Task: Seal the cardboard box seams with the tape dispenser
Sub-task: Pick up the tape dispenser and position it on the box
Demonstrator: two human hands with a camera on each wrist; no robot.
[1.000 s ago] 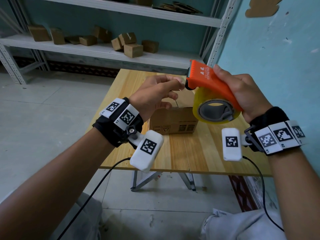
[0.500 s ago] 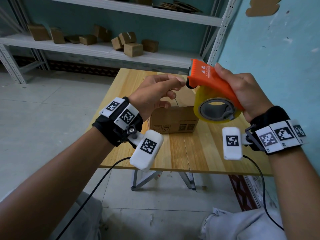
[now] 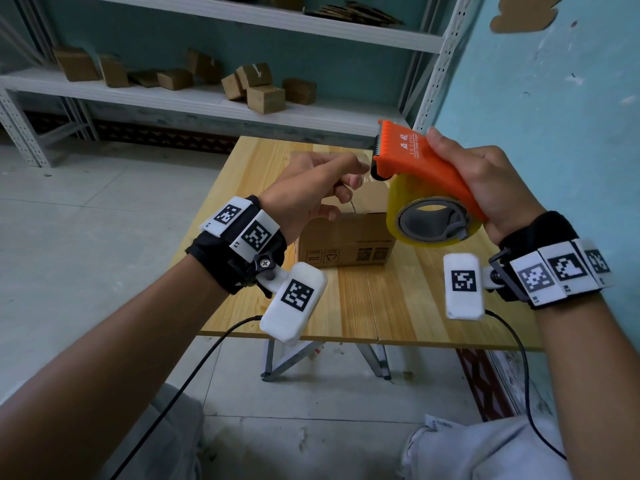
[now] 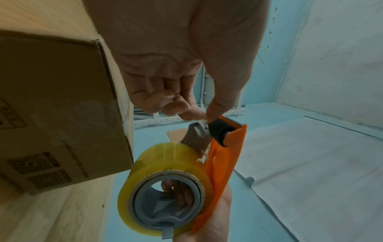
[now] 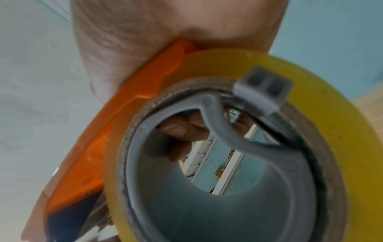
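Note:
My right hand [image 3: 491, 181] grips an orange tape dispenser [image 3: 419, 164] with a yellowish tape roll [image 3: 433, 216], held up in the air above the table. Thumb and forefinger of my left hand [image 3: 346, 171] pinch the loose tape end at the black roller [image 4: 219, 131] below the dispenser's toothed blade. A small cardboard box [image 3: 346, 244] stands on the wooden table [image 3: 381, 306] just behind and under both hands; its top is mostly hidden by them. In the right wrist view the tape roll [image 5: 228, 147] fills the picture, with fingers [image 5: 182, 129] showing through its grey core.
A turquoise wall [image 3: 554, 98] runs close along the table's right side. Behind the table a white metal shelf [image 3: 207, 102] holds several small cardboard boxes. Cables hang from both wrists past the table's near edge.
The dispenser has lifted slightly and tilted a little. My left fingertips have stayed at its front end, at the tape.

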